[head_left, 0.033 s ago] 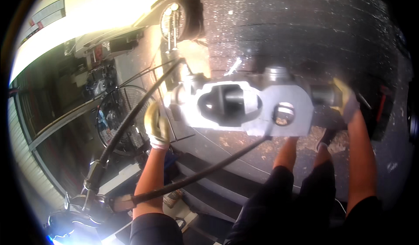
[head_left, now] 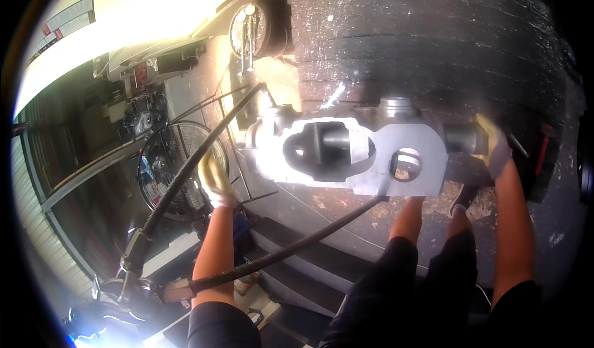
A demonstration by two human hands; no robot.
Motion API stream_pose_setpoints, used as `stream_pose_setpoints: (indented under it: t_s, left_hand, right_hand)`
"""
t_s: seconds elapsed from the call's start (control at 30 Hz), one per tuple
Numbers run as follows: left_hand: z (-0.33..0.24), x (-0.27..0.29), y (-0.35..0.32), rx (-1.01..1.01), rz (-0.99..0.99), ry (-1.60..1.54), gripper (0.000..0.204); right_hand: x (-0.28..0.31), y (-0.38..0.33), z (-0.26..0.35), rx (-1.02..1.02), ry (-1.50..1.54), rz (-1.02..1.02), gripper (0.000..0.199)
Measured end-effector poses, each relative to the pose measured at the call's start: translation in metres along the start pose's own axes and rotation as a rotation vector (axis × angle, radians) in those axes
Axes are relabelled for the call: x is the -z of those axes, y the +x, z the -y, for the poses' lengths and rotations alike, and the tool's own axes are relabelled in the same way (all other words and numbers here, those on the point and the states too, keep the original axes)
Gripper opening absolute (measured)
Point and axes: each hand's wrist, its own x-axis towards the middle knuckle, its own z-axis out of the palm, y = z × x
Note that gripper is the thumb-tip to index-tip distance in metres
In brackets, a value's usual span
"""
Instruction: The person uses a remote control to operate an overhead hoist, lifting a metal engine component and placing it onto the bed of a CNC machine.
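- Head view, counts: two gloved hands, one large grey metal tool head, two black hoses, one big tyre, one round wire-guard fan.
- The tool head is a silver-grey cast body with two openings: an oval window on its left half with a dark shaft showing inside, and a smaller round hole on its right half with a metal pin end showing in it.
- Left hand: yellow-and-white work glove, fingers curled, just left of and below the tool head's left end. One black hose runs right beside the glove; whether the hand grips the hose or a handle cannot be told.
- Right hand: same kind of glove, closed around the dark cylindrical end at the tool head's right side.
- Tool head sits between the two hands, up against the tyre tread above it.
- Second hose passes below the tool head, between the forearms.
- Fan stands left of the left hand, behind the first hose.
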Motion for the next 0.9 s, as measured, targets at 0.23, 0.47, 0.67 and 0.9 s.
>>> stream_pose_setpoints:
  t_s: [0.23,0.47,0.67,0.9]
  left_hand:
    - [0.062,-0.041,0.034,0.821,0.520,-0.832,0.063]
    - [0.024,-0.089,0.042,0.813,0.535,-0.940,0.065]
    - [0.050,-0.102,0.038,0.875,0.592,-1.128,0.067]
    - [0.046,-0.109,0.037,0.897,0.526,-1.054,0.083]
  right_hand:
    - [-0.001,0.011,-0.014,-0.033,0.061,0.160,0.034]
    - [-0.054,-0.032,-0.016,-0.193,-0.136,-0.035,0.054]
    - [-0.102,-0.040,-0.018,-0.018,-0.057,-0.007,0.051]
    - [-0.093,-0.038,0.000,-0.100,0.133,0.184,0.048]
